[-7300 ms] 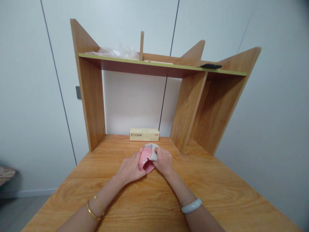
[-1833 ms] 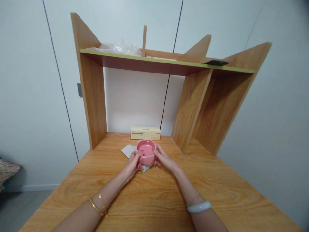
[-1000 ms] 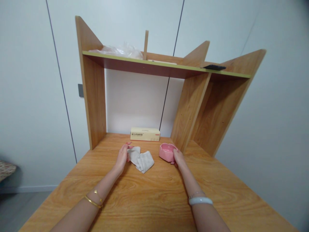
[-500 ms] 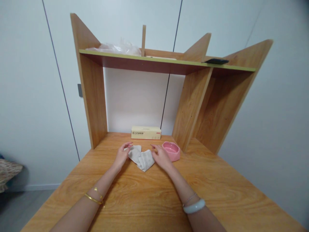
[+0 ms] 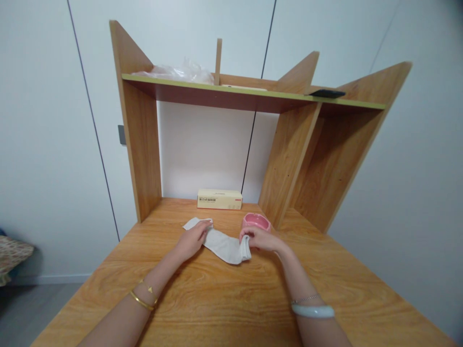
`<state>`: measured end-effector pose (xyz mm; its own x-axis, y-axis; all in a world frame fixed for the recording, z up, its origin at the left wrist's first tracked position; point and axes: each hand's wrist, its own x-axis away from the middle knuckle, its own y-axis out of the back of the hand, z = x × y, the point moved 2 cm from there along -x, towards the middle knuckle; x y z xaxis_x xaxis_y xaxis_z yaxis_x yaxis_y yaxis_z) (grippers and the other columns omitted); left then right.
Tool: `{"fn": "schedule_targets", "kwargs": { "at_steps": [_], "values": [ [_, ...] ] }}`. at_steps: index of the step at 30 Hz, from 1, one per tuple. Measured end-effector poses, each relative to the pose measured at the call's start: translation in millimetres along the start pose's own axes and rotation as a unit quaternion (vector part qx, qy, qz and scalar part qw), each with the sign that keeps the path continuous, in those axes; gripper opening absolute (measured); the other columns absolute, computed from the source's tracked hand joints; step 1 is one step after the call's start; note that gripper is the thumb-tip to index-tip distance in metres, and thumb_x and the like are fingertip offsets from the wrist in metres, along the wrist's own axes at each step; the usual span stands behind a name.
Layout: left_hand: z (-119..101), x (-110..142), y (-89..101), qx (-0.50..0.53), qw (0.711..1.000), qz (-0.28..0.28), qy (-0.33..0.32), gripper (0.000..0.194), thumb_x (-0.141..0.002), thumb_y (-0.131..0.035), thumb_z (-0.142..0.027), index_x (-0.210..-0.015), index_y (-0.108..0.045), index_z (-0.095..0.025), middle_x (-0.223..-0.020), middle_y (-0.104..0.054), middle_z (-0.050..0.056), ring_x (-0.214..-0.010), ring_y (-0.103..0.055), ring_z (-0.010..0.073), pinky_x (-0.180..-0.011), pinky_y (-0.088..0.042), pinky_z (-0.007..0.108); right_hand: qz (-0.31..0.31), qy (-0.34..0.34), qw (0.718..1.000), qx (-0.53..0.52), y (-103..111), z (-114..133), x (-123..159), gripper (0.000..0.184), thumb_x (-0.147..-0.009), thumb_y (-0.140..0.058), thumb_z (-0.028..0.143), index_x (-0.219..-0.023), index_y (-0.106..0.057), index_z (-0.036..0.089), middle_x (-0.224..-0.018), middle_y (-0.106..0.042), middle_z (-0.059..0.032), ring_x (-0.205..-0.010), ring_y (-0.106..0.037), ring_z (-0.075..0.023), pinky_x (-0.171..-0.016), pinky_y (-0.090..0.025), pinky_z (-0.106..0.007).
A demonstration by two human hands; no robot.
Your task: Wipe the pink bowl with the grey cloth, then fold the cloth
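A light grey-white cloth (image 5: 224, 246) lies stretched across the tabletop in a long narrow strip, with a flat corner at its left end and a folded, layered end at its right. My left hand (image 5: 195, 237) is on the left part of the cloth, its fingers closed on it. At the other end my right hand (image 5: 258, 238) pinches the folded edge and lifts it slightly. Just behind my right hand stands a pink faceted bowl (image 5: 256, 220), its front partly hidden by the hand.
A cream box (image 5: 219, 199) with dark printed characters stands at the back of the wooden desk (image 5: 217, 303). Above spans a shelf (image 5: 231, 94) holding clear plastic (image 5: 181, 72) and a flat dark object (image 5: 327, 93). Upright wooden panels (image 5: 142, 149) border the desk's back.
The cloth has gone from a bent V shape to a longer strip. My right hand moved right and took its end; my left hand moved right onto the cloth.
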<state>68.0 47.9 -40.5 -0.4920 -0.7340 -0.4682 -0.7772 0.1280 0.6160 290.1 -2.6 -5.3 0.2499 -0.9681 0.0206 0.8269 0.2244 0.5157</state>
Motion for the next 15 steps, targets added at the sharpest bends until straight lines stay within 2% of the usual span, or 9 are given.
{"fn": "schedule_targets", "kwargs": {
  "at_steps": [5,7,11,13,15],
  "values": [
    [12.1,3.3,-1.7,-0.088,0.996,0.025,0.017,0.048,-0.08,-0.037,-0.009,-0.123,-0.046,-0.026,-0.129,-0.048,0.003,-0.115,-0.045,0.0209,-0.096,-0.035,0.036,0.062,-0.074,0.993,0.061,8.8,-5.3,15.0,0.025,-0.061,-0.041,0.009,-0.066,-0.064,0.016,-0.052,-0.058,0.0017,-0.046,-0.05,-0.0096,-0.044,-0.034,-0.019],
    [11.1,3.9,-1.4,-0.101,0.994,0.031,0.02,0.05,-0.079,-0.037,-0.008,-0.125,-0.044,-0.025,-0.13,-0.047,0.004,-0.116,-0.045,0.0214,-0.096,-0.035,0.037,0.031,-0.074,0.993,0.09,11.9,-7.2,16.7,0.026,-0.065,-0.04,0.011,-0.072,-0.064,0.016,-0.059,-0.06,0.0004,-0.051,-0.052,-0.0105,-0.046,-0.035,-0.02],
    [7.0,4.6,-0.4,-0.119,0.992,0.037,0.024,0.051,-0.075,-0.043,-0.008,-0.124,-0.045,-0.024,-0.13,-0.047,0.005,-0.118,-0.042,0.0211,-0.097,-0.034,0.036,-0.088,-0.036,0.983,0.156,16.3,-8.3,18.1,0.016,-0.071,-0.047,0.019,-0.074,-0.062,0.015,-0.069,-0.062,-0.0008,-0.061,-0.052,-0.0117,-0.053,-0.035,-0.021],
    [6.1,4.4,-0.3,-0.121,0.992,0.038,0.02,0.05,-0.074,-0.045,-0.008,-0.122,-0.045,-0.023,-0.129,-0.047,0.006,-0.118,-0.042,0.021,-0.097,-0.035,0.036,-0.097,-0.063,0.973,0.199,13.5,-9.3,20.0,0.017,-0.072,-0.053,0.03,-0.066,-0.06,0.015,-0.062,-0.059,-0.0005,-0.057,-0.05,-0.0117,-0.05,-0.032,-0.021],
    [5.6,4.0,-0.1,-0.117,0.993,0.033,0.013,0.049,-0.074,-0.046,-0.008,-0.121,-0.046,-0.023,-0.129,-0.047,0.006,-0.118,-0.042,0.0209,-0.097,-0.035,0.036,-0.081,-0.109,0.959,0.25,8.2,-9.9,22.0,0.021,-0.066,-0.061,0.034,-0.056,-0.055,0.016,-0.054,-0.055,0.0007,-0.051,-0.046,-0.011,-0.047,-0.027,-0.022]
  ]
}}
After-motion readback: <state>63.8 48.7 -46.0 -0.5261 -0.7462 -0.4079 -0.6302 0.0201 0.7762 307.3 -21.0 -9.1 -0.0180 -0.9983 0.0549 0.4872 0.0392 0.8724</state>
